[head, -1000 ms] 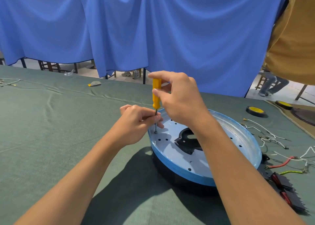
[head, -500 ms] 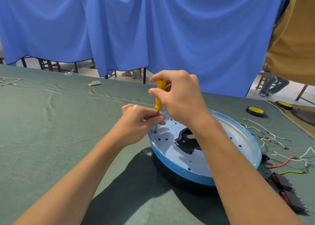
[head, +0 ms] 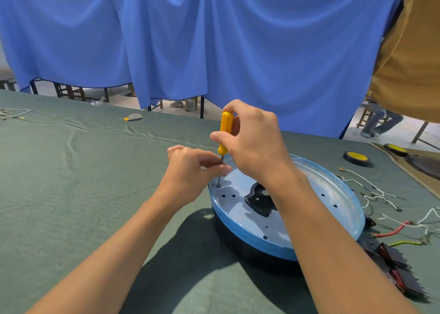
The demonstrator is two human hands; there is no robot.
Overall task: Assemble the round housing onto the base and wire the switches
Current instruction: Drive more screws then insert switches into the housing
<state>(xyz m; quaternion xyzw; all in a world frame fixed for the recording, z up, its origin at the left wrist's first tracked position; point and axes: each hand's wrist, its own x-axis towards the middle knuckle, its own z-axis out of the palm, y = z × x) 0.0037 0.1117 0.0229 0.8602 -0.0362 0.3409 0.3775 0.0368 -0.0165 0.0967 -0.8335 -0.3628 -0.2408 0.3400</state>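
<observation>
My right grip (head: pixel 252 144) is clenched around the yellow handle of the screwdriver (head: pixel 225 132), which stands nearly upright. My left grip (head: pixel 190 170) pinches its thin metal shaft just below the handle, fingertips curled in from the left. The tip sits on a screw (head: pixel 218 185) at the near-left edge of the round housing (head: pixel 352 194), a pale blue dish with a raised rim and several small dark holes in its floor. The housing sits on top of the black base (head: pixel 238 241), whose dark side shows beneath the blue rim, and a black part (head: pixel 258 203) shows through the opening in the middle of the dish, partly hidden by my right forearm. Both rest on the green cloth of the desk (head: pixel 71 194). To the right of the housing lie loose white wires (head: pixel 371 190), a red wire (head: pixel 395 230) and a yellow-green one (head: pixel 404 243). The black switches (head: pixel 395 266) with red rockers lie at the near right, just beside the base. Farther back on the right a black and yellow roll (head: pixel 357 158) lies flat. A blue curtain (head: pixel 214 39) hangs behind the desk.
</observation>
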